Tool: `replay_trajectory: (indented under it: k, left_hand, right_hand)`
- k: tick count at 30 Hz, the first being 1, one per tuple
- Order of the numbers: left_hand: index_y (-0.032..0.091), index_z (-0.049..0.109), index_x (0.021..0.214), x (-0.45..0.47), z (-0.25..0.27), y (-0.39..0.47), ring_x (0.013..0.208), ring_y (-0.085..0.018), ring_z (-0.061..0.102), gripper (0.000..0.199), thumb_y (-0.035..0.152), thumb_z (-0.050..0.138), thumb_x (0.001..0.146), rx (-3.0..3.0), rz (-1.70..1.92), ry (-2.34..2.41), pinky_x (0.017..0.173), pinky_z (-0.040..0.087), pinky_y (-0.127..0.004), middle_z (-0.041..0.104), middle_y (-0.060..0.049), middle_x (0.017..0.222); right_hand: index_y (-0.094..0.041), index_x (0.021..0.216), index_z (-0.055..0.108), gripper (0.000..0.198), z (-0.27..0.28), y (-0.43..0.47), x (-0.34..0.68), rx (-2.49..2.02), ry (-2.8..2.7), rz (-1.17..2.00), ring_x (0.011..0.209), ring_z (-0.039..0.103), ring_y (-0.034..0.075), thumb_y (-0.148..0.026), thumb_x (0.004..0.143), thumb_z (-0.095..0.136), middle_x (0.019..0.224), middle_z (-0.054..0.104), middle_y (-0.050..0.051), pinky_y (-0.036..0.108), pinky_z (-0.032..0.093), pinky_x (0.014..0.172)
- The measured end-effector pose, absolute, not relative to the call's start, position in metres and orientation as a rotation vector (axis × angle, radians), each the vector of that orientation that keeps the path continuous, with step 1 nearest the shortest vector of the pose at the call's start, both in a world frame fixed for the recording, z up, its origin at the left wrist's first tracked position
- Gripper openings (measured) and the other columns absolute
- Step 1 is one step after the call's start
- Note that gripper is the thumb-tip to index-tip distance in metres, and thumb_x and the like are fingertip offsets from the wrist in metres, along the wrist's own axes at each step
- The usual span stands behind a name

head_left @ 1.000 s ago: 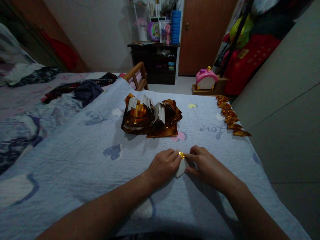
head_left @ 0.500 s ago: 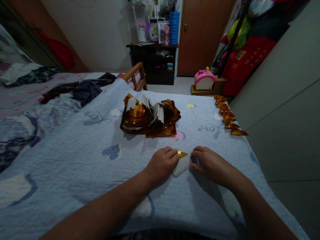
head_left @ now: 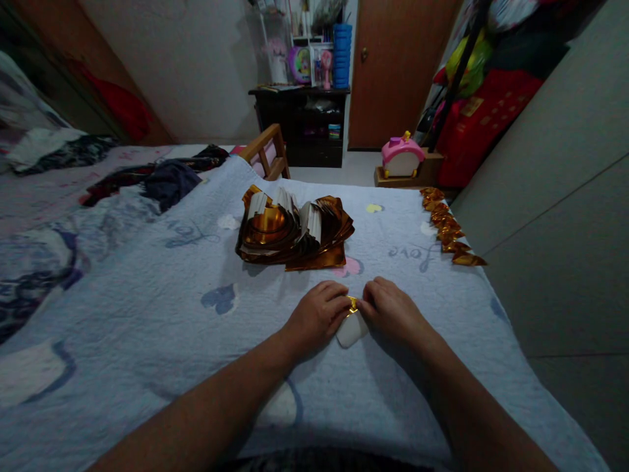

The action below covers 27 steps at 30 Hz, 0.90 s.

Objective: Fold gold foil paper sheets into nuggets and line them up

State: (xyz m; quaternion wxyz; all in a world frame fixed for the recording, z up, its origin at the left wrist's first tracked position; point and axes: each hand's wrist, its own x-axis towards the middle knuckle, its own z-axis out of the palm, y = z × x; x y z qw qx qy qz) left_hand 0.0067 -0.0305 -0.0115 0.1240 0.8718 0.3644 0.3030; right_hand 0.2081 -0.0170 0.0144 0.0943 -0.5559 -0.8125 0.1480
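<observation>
A sheet of gold foil paper [head_left: 351, 332], its pale back facing up and a strip of gold showing at the top, lies on the bed cover between my hands. My left hand [head_left: 318, 319] is closed on its left side, fingertips at the gold strip. From the right, my right hand [head_left: 393, 313] pinches the paper's upper edge with the thumb close to the left fingertips. Part of the paper is hidden under the fingers. Beyond my hands sits a curled stack of gold foil sheets [head_left: 295, 252]. Folded gold foil pieces [head_left: 448, 229] stand in a row at the right.
The light blue patterned bed cover [head_left: 162, 314] ends at an edge on the right, beside a pale cabinet [head_left: 560, 262]. Dark clothes [head_left: 171, 183] lie at the left. Past the far edge are a wooden rail [head_left: 268, 147], a dark shelf [head_left: 299, 98] and a pink toy [head_left: 403, 157].
My right hand has moved left and now pinches the paper's top edge. The right corner of the paper is drawn in toward the gold strip. My left hand has stayed nearly in place.
</observation>
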Motion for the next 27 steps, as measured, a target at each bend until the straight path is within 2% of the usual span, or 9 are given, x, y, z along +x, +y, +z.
replay_trajectory:
  k: [4, 7, 11, 14, 16, 19, 24, 27]
  left_hand:
    - [0.019, 0.067, 0.110, 0.006, -0.011, -0.029, 0.108, -0.023, 0.060, 0.018, 0.022, 0.057, 0.096, 2.496, 0.889, 1.029, 0.097, 0.052, -0.044, 0.069, -0.010, 0.112]
    - [0.018, 0.064, 0.112, 0.004, -0.009, -0.028, 0.108, -0.022, 0.061, 0.021, 0.020, 0.062, 0.092, 2.380, 0.884, 1.046, 0.098, 0.051, -0.042, 0.070, -0.008, 0.110]
    - [0.018, 0.063, 0.114, 0.001, -0.003, -0.028, 0.097, -0.019, 0.064, 0.029, 0.015, 0.066, 0.085, 2.132, 0.883, 1.101, 0.085, 0.054, -0.034, 0.069, -0.006, 0.104]
    - [0.018, 0.068, 0.103, -0.001, 0.001, -0.026, 0.089, -0.017, 0.064, 0.019, 0.014, 0.064, 0.085, 1.957, 0.914, 1.047, 0.079, 0.053, -0.030, 0.068, -0.005, 0.096]
    - [0.017, 0.071, 0.095, -0.002, 0.002, -0.024, 0.088, -0.018, 0.065, 0.012, 0.015, 0.063, 0.086, 1.875, 0.948, 1.000, 0.079, 0.053, -0.031, 0.068, -0.005, 0.092]
    - [0.016, 0.073, 0.091, -0.002, 0.003, -0.023, 0.089, -0.018, 0.067, 0.012, 0.017, 0.062, 0.088, 1.786, 0.967, 0.959, 0.082, 0.054, -0.033, 0.070, -0.007, 0.094]
    - [0.015, 0.074, 0.094, -0.002, 0.002, -0.024, 0.092, -0.020, 0.068, 0.012, 0.020, 0.065, 0.088, 1.742, 0.956, 0.958, 0.085, 0.055, -0.034, 0.071, -0.008, 0.097]
    - [0.016, 0.074, 0.102, -0.002, 0.001, -0.024, 0.096, -0.020, 0.067, 0.018, 0.020, 0.066, 0.087, 1.708, 0.952, 0.928, 0.087, 0.053, -0.035, 0.071, -0.008, 0.101]
  right_hand:
    - [-0.020, 0.074, 0.058, 0.014, 0.010, -0.018, 0.205, -1.607, -2.366, 0.434, 0.077, 0.056, 0.020, -0.022, 0.088, 0.061, 0.080, 0.061, 0.005, 0.030, 0.038, 0.069]
    - [-0.020, 0.072, 0.054, 0.015, 0.011, -0.018, 0.204, -1.539, -2.279, 0.607, 0.069, 0.054, 0.017, -0.020, 0.086, 0.060, 0.073, 0.060, 0.002, 0.028, 0.036, 0.064]
    - [-0.021, 0.074, 0.053, 0.011, 0.014, -0.018, 0.203, -1.443, -2.048, 0.902, 0.063, 0.052, 0.014, -0.021, 0.085, 0.057, 0.068, 0.058, -0.001, 0.026, 0.036, 0.060]
    - [-0.021, 0.081, 0.054, 0.005, 0.013, -0.019, 0.200, -1.338, -1.874, 1.023, 0.065, 0.052, 0.014, -0.023, 0.085, 0.054, 0.071, 0.057, -0.002, 0.026, 0.039, 0.061]
    - [-0.021, 0.083, 0.055, 0.004, 0.013, -0.020, 0.199, -1.282, -1.814, 1.085, 0.065, 0.051, 0.014, -0.023, 0.085, 0.052, 0.070, 0.055, -0.003, 0.026, 0.039, 0.061]
    - [-0.022, 0.084, 0.055, 0.005, 0.013, -0.021, 0.199, -1.234, -1.772, 1.166, 0.065, 0.049, 0.014, -0.024, 0.084, 0.050, 0.071, 0.053, -0.003, 0.026, 0.039, 0.061]
    - [-0.021, 0.086, 0.055, 0.008, 0.014, -0.021, 0.198, -1.230, -1.706, 1.255, 0.064, 0.049, 0.014, -0.028, 0.084, 0.052, 0.072, 0.053, -0.002, 0.026, 0.040, 0.060]
    - [-0.021, 0.089, 0.054, 0.011, 0.011, -0.020, 0.197, -1.243, -1.645, 1.300, 0.062, 0.049, 0.014, -0.031, 0.084, 0.055, 0.070, 0.053, -0.003, 0.026, 0.039, 0.058]
